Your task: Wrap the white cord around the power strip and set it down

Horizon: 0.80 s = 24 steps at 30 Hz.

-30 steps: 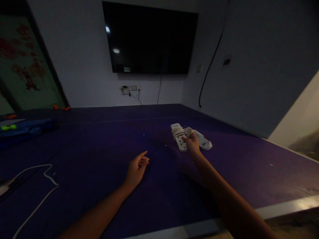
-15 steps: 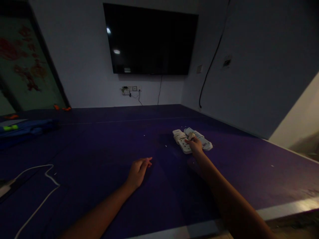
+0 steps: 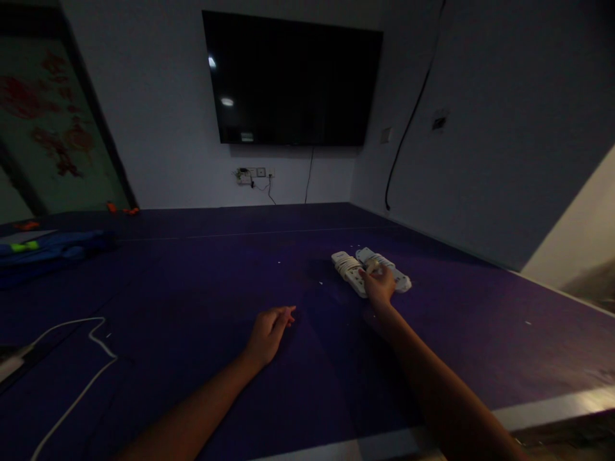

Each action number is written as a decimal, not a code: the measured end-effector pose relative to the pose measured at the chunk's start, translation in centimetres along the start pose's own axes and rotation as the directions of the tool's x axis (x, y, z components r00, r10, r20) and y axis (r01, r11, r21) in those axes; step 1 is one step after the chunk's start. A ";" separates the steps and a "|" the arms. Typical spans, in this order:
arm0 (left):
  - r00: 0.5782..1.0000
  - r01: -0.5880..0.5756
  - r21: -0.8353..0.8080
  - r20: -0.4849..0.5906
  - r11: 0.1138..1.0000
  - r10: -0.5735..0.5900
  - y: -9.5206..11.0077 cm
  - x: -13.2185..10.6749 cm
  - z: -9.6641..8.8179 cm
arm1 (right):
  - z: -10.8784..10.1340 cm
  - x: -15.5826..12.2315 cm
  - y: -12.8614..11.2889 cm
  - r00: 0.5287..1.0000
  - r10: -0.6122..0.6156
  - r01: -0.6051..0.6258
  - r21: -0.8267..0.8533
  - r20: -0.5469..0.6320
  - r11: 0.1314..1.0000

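Note:
Two white power strips (image 3: pixel 354 276) lie side by side on the purple surface, each with its pale cord wound round the body. My right hand (image 3: pixel 379 285) is over the gap between them. Its fingers are closed on a small cream-coloured plug (image 3: pixel 372 266), partly hidden by the hand. The right-hand power strip (image 3: pixel 402 280) is partly covered by my fingers. Lower and to the left, my left hand (image 3: pixel 269 330) rests on or just above the surface, fingers loosely bent and tips slightly apart, holding nothing.
A white cable (image 3: pixel 98 342) trails from a device at the left edge. Blue cloth (image 3: pixel 72 243) and small orange things (image 3: pixel 131 210) lie farther back. A large screen (image 3: pixel 293 80) hangs on the wall, above sockets (image 3: pixel 259 173). The surface has a pale front edge (image 3: pixel 542 410).
My right hand has shifted slightly and turned, its fingers now farther over the right-hand power strip, and the plug has moved down slightly. My left hand looks nearly unchanged.

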<state>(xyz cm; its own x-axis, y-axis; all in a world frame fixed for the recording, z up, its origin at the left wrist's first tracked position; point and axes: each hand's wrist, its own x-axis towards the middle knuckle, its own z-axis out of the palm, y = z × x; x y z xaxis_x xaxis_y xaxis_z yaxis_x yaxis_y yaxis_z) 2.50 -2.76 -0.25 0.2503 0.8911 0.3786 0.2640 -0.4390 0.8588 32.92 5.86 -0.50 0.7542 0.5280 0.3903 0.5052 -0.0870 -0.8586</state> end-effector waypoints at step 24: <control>0.999 -0.036 0.057 0.030 0.998 0.035 0.4 -0.1 -0.1 | -0.9 -1.0 -2.0 0.997 0.006 0.009 -0.185 0.078 0.983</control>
<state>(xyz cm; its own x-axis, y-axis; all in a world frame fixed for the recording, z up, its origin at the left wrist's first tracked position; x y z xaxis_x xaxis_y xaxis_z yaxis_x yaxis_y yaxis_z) 2.44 -3.01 0.07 0.2874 0.8714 0.3976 0.3073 -0.4770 0.8234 31.52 4.72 1.07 0.7218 0.5922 0.3582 0.5810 -0.2373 -0.7786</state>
